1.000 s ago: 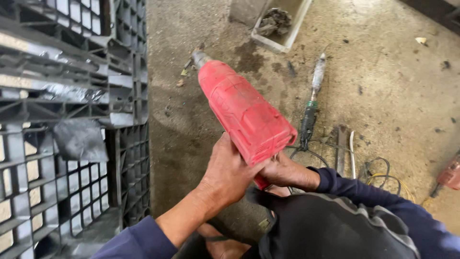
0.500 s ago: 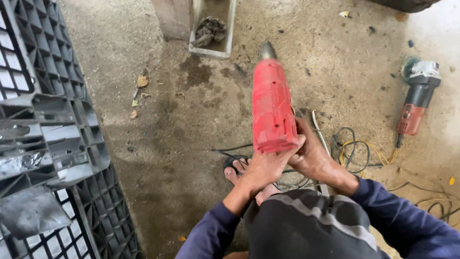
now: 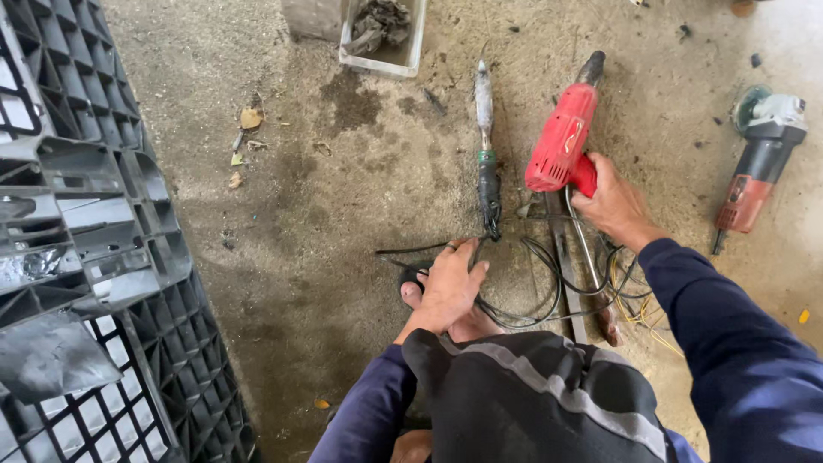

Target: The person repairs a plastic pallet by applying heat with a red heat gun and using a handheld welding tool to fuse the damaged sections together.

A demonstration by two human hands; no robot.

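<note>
While the right hand (image 3: 613,206) fingers wrap the red heat gun (image 3: 561,141) grip, left hand (image 3: 450,287) fingers spread over black cable (image 3: 523,313).

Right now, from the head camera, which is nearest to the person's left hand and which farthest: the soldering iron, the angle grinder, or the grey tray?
1. Soldering iron, just ahead of the left hand.
2. Grey tray, farther ahead at the top.
3. Angle grinder, far right.

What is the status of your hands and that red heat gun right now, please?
Right hand gripping red heat gun by its handle, low over the floor. Left hand on black cable. Soldering tool lies between; angle grinder at right.
</note>
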